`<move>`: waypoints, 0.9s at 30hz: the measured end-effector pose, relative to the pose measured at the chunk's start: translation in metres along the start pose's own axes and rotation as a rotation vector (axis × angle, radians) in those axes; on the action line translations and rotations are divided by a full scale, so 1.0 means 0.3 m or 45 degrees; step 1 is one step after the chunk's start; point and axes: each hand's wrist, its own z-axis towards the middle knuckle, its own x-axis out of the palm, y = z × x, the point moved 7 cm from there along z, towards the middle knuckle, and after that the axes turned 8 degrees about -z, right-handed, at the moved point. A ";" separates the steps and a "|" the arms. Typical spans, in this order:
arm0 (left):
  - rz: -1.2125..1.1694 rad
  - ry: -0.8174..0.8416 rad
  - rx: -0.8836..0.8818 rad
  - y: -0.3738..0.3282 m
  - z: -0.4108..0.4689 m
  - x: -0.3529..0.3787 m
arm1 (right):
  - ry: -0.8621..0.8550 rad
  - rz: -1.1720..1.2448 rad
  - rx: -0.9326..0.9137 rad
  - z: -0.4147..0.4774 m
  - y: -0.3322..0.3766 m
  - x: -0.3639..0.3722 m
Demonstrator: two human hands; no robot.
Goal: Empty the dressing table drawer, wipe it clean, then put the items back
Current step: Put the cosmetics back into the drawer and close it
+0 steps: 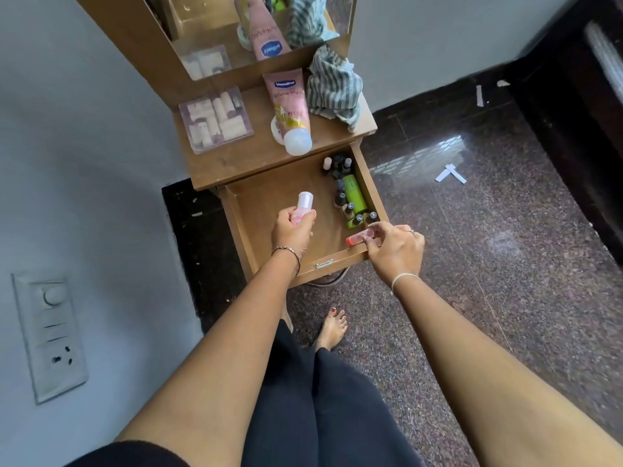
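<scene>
drawer (365,176) pulled fully out, wooden, floor mostly bare. small dark-capped bottles (338,163) clustered along its right wall, upright, beside a green tube (354,193) lying lengthwise. pink bottle with white cap (302,207) held above the drawer's left half. small red tube (360,237) lying at front-right corner, gripped. on the tabletop: pink vaseline tube (290,109) cap-down, clear plastic box (215,119), striped grey cloth (333,85) crumpled at back right.

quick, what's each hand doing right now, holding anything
Left hand: closed on a small pink bottle with a white cap, above the open drawer.
Right hand: closed on a small red tube at the drawer's front right corner.
</scene>
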 end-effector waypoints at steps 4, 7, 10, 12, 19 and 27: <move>0.039 -0.020 -0.019 0.037 0.046 -0.004 | -0.012 0.005 0.037 0.009 0.010 0.033; 0.054 -0.038 -0.030 0.052 0.072 -0.005 | 0.033 0.010 0.052 0.021 0.016 0.061; 0.046 -0.053 -0.046 0.054 0.094 0.005 | 0.039 0.018 0.085 0.033 0.011 0.074; 0.055 -0.061 -0.053 0.054 0.108 0.013 | 0.034 0.000 0.117 0.039 0.003 0.076; 0.031 -0.072 -0.091 0.049 0.133 0.041 | 0.028 -0.034 0.222 0.055 -0.012 0.084; 0.070 -0.077 -0.105 0.075 0.154 0.050 | 0.037 -0.043 0.209 0.062 -0.001 0.104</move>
